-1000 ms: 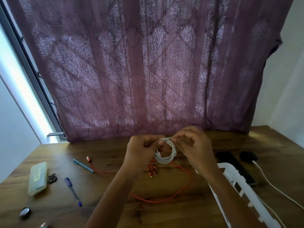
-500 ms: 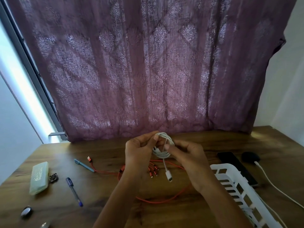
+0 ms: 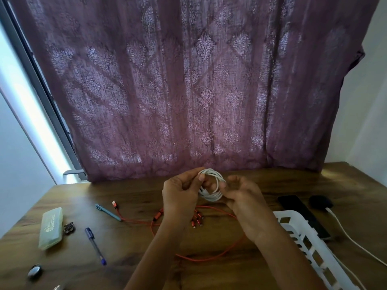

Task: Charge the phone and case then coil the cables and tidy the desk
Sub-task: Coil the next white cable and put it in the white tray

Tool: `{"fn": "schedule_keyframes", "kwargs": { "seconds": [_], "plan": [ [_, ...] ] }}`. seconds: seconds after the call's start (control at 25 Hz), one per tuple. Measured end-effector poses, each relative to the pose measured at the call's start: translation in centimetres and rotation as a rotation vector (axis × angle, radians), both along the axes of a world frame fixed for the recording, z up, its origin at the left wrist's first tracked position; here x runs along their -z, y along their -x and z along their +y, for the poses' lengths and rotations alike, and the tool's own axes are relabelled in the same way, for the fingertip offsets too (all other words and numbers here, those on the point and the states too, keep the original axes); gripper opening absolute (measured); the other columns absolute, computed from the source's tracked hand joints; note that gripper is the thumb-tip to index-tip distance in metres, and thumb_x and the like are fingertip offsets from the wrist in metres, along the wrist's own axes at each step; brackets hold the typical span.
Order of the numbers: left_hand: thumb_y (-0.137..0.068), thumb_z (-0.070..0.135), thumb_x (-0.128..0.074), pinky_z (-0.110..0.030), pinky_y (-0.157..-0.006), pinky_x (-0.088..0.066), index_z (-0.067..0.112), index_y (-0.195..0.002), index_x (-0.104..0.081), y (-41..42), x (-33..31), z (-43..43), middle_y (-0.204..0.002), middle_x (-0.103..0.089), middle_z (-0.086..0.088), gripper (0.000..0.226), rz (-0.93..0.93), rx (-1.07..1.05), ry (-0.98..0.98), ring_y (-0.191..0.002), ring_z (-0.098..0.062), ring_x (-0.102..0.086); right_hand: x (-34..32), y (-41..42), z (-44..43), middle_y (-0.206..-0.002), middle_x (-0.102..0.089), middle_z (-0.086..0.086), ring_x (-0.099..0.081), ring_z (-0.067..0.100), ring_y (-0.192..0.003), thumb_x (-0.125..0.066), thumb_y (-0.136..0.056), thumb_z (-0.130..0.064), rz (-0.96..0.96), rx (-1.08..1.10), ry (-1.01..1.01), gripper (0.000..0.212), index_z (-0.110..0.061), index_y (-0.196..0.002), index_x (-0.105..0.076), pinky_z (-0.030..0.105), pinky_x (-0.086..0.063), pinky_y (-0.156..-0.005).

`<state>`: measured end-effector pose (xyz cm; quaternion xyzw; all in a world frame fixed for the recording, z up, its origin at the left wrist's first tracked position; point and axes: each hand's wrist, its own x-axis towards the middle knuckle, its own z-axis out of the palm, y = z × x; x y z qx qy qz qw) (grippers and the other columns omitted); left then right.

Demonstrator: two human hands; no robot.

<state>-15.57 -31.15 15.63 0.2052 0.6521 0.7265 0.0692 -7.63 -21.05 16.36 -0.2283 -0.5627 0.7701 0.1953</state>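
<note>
A coiled white cable (image 3: pixel 212 184) hangs above the middle of the wooden desk (image 3: pixel 261 266). My left hand (image 3: pixel 181 194) pinches the coil's top between thumb and fingers. My right hand (image 3: pixel 244 196) holds the coil's right side with its fingertips. Under my hands an orange multi-plug cable (image 3: pixel 209 256) lies in a loose loop on the desk. At the right a black phone (image 3: pixel 301 214) lies flat, and a dark round case (image 3: pixel 320 202) behind it has a white cable (image 3: pixel 354 241) plugged in.
A white slatted plastic basket (image 3: pixel 307 245) stands at the right front. On the left lie a teal pen (image 3: pixel 107 212), a blue pen (image 3: pixel 95 245), a pale green box (image 3: pixel 51 228) and a small metal object (image 3: pixel 34 272). A purple curtain (image 3: pixel 188 91) hangs behind the desk.
The white cable's plug end, hanging free half a second ago, is now tucked into the coil. Both hands lifted slightly and my right hand shifted to the coil's right side.
</note>
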Motion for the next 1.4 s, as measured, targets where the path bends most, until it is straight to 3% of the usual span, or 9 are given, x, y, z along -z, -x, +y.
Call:
{"fn": "schedule_keyframes", "kwargs": {
  "seconds": [0.16,0.28,0.36,0.68,0.84,1.0,1.08,1.2,1.4],
  "plan": [
    [-0.082,0.007,-0.066,-0.047,-0.089,-0.053,0.020,-0.090,-0.074,0.0,0.2,-0.1,-0.087,-0.075,-0.007,0.018,0.023,0.010,0.008,-0.089,-0.022,-0.070,-0.3,-0.2,0.8,-0.073,-0.061,0.012,-0.059,0.025,-0.085,-0.052,-0.075,-0.006,0.194,-0.282,0.466,0.038,0.006,-0.111,-0.054,0.037,-0.044,-0.093],
    [-0.082,0.005,-0.065,-0.044,-0.088,-0.054,0.015,-0.092,-0.073,-0.2,0.2,0.1,-0.087,-0.075,-0.007,0.017,-0.005,-0.030,-0.016,-0.088,-0.021,-0.071,0.0,0.3,0.8,-0.093,-0.062,0.021,-0.062,0.029,-0.091,-0.068,-0.070,-0.012,0.136,-0.245,0.241,0.049,0.014,-0.108,-0.052,0.037,-0.049,-0.084],
    [-0.082,0.004,-0.065,-0.040,-0.087,-0.054,0.012,-0.093,-0.072,-0.2,0.1,0.1,-0.087,-0.075,-0.007,0.015,-0.041,-0.055,-0.058,-0.087,-0.018,-0.071,0.3,0.4,0.6,-0.102,-0.068,0.015,-0.066,0.027,-0.096,-0.079,-0.065,-0.010,0.060,-0.092,-0.014,0.050,-0.003,-0.109,-0.056,0.040,-0.053,-0.087],
    [-0.081,0.005,-0.067,-0.021,-0.076,-0.054,0.026,-0.085,-0.072,-0.9,0.0,0.6,-0.081,-0.074,0.006,0.022,0.020,-0.173,-0.085,-0.082,-0.008,-0.070,0.6,-0.3,-0.7,-0.065,-0.068,-0.008,-0.065,0.003,-0.061,-0.075,-0.076,-0.020,0.018,0.312,-0.733,0.007,-0.019,-0.073,-0.068,0.018,-0.053,-0.058],
    [-0.080,0.008,-0.069,-0.013,-0.070,-0.051,0.027,-0.088,-0.072,-1.1,0.2,0.5,-0.082,-0.073,0.009,0.021,0.078,-0.201,-0.025,-0.079,-0.002,-0.069,0.4,-0.3,-0.4,-0.069,-0.066,-0.008,-0.062,-0.003,-0.068,-0.071,-0.078,-0.012,-0.008,0.300,-0.780,0.008,-0.017,-0.076,-0.065,0.007,-0.045,-0.052],
    [-0.080,0.010,-0.069,-0.013,-0.070,-0.052,0.021,-0.094,-0.073,-0.9,0.3,0.4,-0.082,-0.073,0.010,0.018,0.126,-0.242,0.039,-0.078,0.001,-0.068,0.2,-0.3,-0.1,-0.071,-0.066,-0.006,-0.062,0.003,-0.066,-0.069,-0.079,-0.012,-0.014,0.243,-0.864,0.010,-0.018,-0.076,-0.062,0.015,-0.050,-0.055],
    [-0.080,0.011,-0.069,-0.015,-0.072,-0.053,0.021,-0.095,-0.073,-0.8,0.1,0.3,-0.084,-0.073,0.008,0.018,0.134,-0.239,0.037,-0.079,0.000,-0.069,-0.1,-0.2,0.0,-0.076,-0.067,-0.003,-0.065,0.007,-0.069,-0.065,-0.083,-0.013,-0.004,0.199,-0.748,0.008,-0.019,-0.080,-0.061,0.026,-0.055,-0.061],
    [-0.081,0.010,-0.069,-0.011,-0.070,-0.051,0.022,-0.094,-0.073,-0.8,-0.3,0.2,-0.081,-0.072,0.011,0.018,0.167,-0.255,0.041,-0.077,0.003,-0.068,-0.9,-0.2,0.0,-0.086,-0.067,0.006,-0.068,0.011,-0.072,-0.055,-0.090,-0.006,0.099,0.053,-0.221,0.006,-0.010,-0.085,-0.056,0.028,-0.058,-0.064],
    [-0.081,0.009,-0.069,-0.002,-0.063,-0.045,0.022,-0.094,-0.073,-1.3,-0.8,0.1,-0.076,-0.066,0.024,0.019,0.287,-0.267,0.085,-0.072,0.013,-0.063,-1.4,-0.2,0.7,-0.066,-0.062,0.000,-0.062,0.013,-0.066,-0.052,-0.090,-0.003,0.157,0.000,-0.042,0.013,-0.012,-0.081,-0.049,0.035,-0.053,-0.072]
  ]
}}
